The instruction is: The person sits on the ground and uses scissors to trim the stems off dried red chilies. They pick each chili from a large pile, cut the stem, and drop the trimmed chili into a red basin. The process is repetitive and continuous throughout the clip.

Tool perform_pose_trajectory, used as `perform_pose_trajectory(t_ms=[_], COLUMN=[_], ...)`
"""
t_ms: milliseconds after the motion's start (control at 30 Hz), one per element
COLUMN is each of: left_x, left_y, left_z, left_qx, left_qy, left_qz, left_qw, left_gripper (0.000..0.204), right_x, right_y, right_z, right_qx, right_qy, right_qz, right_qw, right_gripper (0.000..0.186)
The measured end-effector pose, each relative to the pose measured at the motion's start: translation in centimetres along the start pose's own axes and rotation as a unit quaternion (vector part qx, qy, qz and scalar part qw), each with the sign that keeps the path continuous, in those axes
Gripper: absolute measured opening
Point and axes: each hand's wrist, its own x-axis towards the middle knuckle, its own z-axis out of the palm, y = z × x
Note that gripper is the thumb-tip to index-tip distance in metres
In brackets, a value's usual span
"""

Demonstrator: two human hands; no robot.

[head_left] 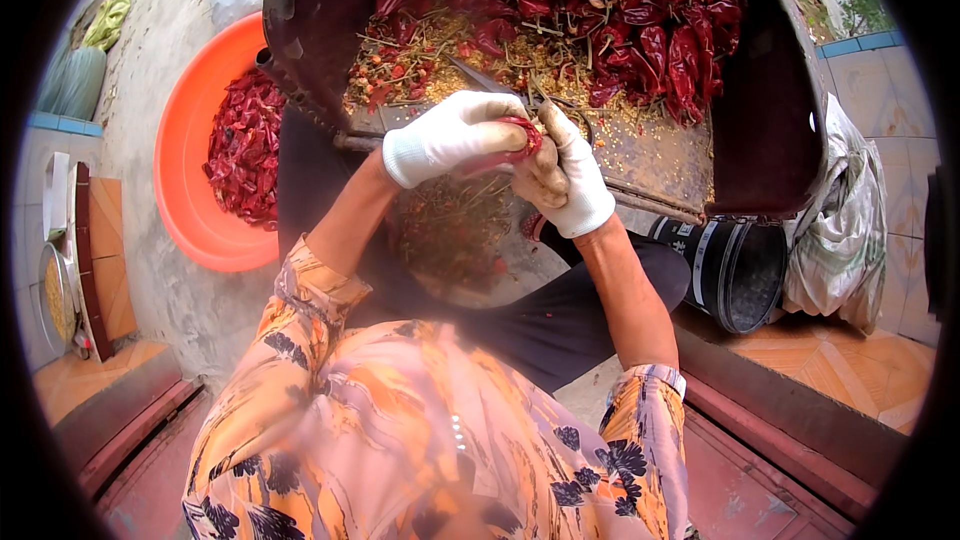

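Note:
My left hand (462,137), in a white knitted glove, is closed on a dried red chili pepper (527,139). My right hand (568,178), gloved the same way with stained fingertips, meets it at the pepper. Dark metal scissors (480,77) stick out past the right hand, blades apart and pointing up and left; its fingers partly hide the handles. Both hands are over the near edge of a large metal cart bed (655,172). A heap of whole dried chili peppers (640,30) fills its far part, with loose seeds (440,80) and stems nearer me.
To my left, an orange plastic basin (180,195) holds cut red chili pieces (245,145). A black bucket (735,275) lies tipped on the right beside a white woven sack (840,230). Stems and seeds litter the ground between my legs. A round pan (56,295) stands at far left.

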Motion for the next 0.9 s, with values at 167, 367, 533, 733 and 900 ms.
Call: perform_pose_trajectory(t_ms=[167, 367, 533, 733, 900], left_x=[-0.2, -0.9, 0.0, 0.1, -0.5], left_y=[-0.8, -0.7, 0.4, -0.9, -0.3], left_z=[0.3, -2.0, -3.4, -5.3, -4.8], left_qx=[-0.117, -0.200, -0.308, -0.381, -0.410], left_qy=[-0.014, 0.018, 0.064, 0.059, 0.138], left_qz=[0.025, 0.134, 0.236, 0.227, 0.179], left_qw=[0.993, 0.970, 0.919, 0.894, 0.883], left_gripper=[0.022, 0.026, 0.021, 0.020, 0.018], right_x=[0.0, -1.6, -0.8, 1.6, 2.7], right_y=[0.3, -4.7, -3.5, -3.4, -4.0], right_z=[0.4, -3.3, -4.5, -4.4, -3.1], right_qx=[0.073, -0.131, -0.674, -0.777, -0.683], right_qy=[-0.039, 0.114, 0.208, 0.196, 0.246], right_qz=[-0.001, -0.167, -0.317, -0.280, -0.306], right_qw=[0.997, 0.971, 0.634, 0.529, 0.616], right_gripper=[0.064, 0.042, 0.032, 0.015, 0.015])
